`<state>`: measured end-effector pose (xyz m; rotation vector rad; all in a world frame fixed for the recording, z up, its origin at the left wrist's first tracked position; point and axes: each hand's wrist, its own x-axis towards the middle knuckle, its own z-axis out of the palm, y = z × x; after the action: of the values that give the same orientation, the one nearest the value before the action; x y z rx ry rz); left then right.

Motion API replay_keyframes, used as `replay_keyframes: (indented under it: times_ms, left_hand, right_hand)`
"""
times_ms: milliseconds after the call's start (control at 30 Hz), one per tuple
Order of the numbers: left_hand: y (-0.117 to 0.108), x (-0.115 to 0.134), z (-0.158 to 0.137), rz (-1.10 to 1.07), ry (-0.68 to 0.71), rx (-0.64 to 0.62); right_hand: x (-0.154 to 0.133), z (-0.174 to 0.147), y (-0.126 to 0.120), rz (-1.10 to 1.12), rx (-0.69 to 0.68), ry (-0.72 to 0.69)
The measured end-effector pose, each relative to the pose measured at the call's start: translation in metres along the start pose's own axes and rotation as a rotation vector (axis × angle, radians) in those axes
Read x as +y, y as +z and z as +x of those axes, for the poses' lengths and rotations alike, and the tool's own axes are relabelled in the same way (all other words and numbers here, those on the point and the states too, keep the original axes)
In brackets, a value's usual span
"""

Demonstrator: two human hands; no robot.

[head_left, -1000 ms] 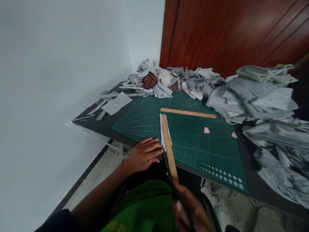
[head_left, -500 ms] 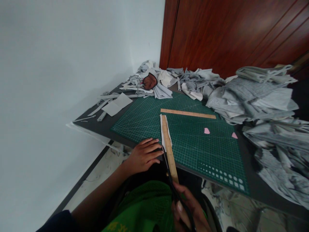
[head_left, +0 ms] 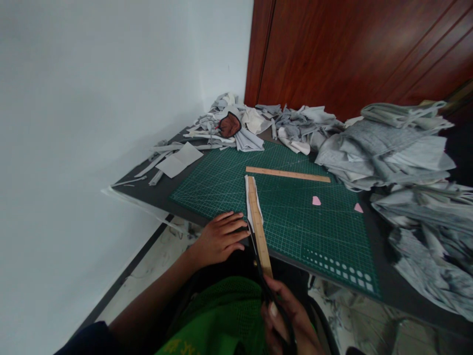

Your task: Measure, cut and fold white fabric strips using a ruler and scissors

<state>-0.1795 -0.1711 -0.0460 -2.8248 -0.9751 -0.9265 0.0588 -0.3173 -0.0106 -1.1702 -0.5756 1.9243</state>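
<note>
At the near edge of the green cutting mat, my left hand (head_left: 224, 236) lies flat with its fingers stretched out, their tips beside a strip of white cloth (head_left: 249, 207). A wooden ruler (head_left: 259, 234) rests lengthwise on that cloth and juts past the table edge towards me. My right hand (head_left: 290, 318) is closed round the black handles of a pair of scissors (head_left: 258, 264). The blades point away from me along the ruler's left side, with their tips at the near end of the cloth. Whether the right fingers also touch the ruler, I cannot tell.
A second wooden ruler (head_left: 288, 174) lies across the cutting mat (head_left: 295, 231). Two small pink pieces (head_left: 316, 200) are on the right. Grey cloth (head_left: 384, 143) is heaped along the right, and scraps (head_left: 225, 133) with a brown piece (head_left: 229, 125) lie at the back. A white sheet (head_left: 179, 159) sits left.
My right hand and the scissors have shifted very slightly to the left and forward. My left hand, the ruler and the cloth look the same.
</note>
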Motion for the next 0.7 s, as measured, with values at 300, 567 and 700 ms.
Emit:
replay_keyframes:
  times_ms: [300, 567, 700]
  left_hand:
    - [0.001, 0.0, -0.001, -0.018, -0.006, 0.006]
    - [-0.009, 0.01, 0.011, -0.2, -0.16, -0.029]
    - [-0.005, 0.018, 0.024, -0.227, -0.387, 0.05]
  right_hand:
    - [0.002, 0.005, -0.006, -0.048, -0.009, 0.017]
    - [-0.009, 0.004, -0.001, -0.106, -0.006, -0.01]
    - [-0.007, 0.003, 0.0, -0.154, 0.052, -0.058]
